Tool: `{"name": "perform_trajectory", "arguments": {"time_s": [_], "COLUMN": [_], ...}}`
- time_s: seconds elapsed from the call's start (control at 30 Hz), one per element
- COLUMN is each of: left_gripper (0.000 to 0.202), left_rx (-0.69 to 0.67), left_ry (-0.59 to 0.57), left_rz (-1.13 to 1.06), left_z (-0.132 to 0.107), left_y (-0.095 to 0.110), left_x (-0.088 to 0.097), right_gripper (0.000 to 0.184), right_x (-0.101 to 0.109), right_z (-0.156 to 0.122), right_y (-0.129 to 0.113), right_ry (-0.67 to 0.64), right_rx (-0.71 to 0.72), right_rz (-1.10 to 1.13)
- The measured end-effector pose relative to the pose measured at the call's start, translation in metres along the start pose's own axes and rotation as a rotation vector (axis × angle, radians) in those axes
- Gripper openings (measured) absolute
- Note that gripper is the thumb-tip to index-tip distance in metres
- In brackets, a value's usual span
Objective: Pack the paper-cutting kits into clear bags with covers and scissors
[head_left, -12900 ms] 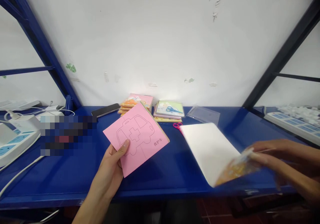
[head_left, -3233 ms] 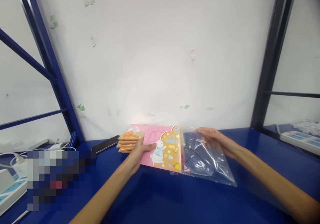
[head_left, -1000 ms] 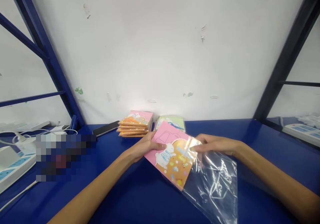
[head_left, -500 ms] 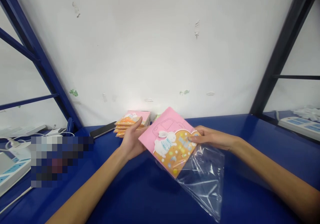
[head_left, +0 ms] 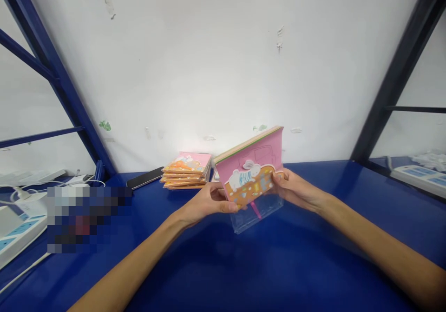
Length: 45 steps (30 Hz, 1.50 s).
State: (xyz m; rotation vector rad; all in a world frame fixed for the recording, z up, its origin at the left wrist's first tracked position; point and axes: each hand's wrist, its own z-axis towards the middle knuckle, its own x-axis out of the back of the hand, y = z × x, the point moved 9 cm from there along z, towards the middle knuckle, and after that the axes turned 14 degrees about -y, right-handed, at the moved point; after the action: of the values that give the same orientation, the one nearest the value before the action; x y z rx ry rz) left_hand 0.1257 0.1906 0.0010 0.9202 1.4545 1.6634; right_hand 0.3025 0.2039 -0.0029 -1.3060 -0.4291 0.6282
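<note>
A pink paper pad with an orange rabbit cover stands upright above the blue shelf, its lower part inside a clear plastic bag. My left hand grips the pad and bag at the lower left edge, fingers closed. On the right edge, my right hand pinches the bag and pad. Something pink and thin shows inside the bag beneath the pad.
A stack of similar packs lies against the white wall, with a dark phone to its left. White power strips and cables sit at far left, another strip at far right. Blue rack posts flank both sides.
The pad has been tipped from lying slanted to standing upright, and both hands now hold it lifted with the bag hanging short beneath it.
</note>
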Motion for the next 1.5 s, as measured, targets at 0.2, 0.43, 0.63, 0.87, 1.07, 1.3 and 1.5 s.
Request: {"name": "perform_trajectory", "arguments": {"time_s": [0.2,0.43,0.63,0.87,1.07,1.3,1.5], "left_gripper": [0.035,0.035,0.031,0.030,0.025,0.031,0.028], "left_rx": [-0.079,-0.103,-0.088,-0.191,-0.183,0.050,0.236], "left_ry": [0.170,0.257,0.263,0.442,0.498,0.452,0.419], "left_rz": [0.045,0.010,0.018,-0.276,-0.358,-0.080,0.245], "left_z": [-0.003,-0.007,-0.007,-0.012,-0.013,-0.011,-0.009], "left_y": [0.006,0.010,0.007,-0.003,-0.009,-0.020,-0.037], "left_x": [0.016,0.023,0.024,0.048,0.052,0.047,0.048], "right_gripper": [0.043,0.041,0.046,0.066,0.043,0.024,0.031], "right_x": [-0.006,-0.010,-0.020,-0.003,0.006,-0.011,0.006], "right_z": [0.002,0.001,0.001,0.002,0.007,0.006,0.002], "right_y": [0.003,0.006,0.004,0.004,0.024,0.027,0.027], "right_ry": [-0.035,0.014,-0.058,-0.084,-0.010,-0.113,-0.089], "right_rx": [0.011,-0.028,-0.042,-0.052,-0.245,-0.315,-0.347], "right_rz": [0.053,0.136,0.108,0.002,-0.735,-1.111,-1.137]}}
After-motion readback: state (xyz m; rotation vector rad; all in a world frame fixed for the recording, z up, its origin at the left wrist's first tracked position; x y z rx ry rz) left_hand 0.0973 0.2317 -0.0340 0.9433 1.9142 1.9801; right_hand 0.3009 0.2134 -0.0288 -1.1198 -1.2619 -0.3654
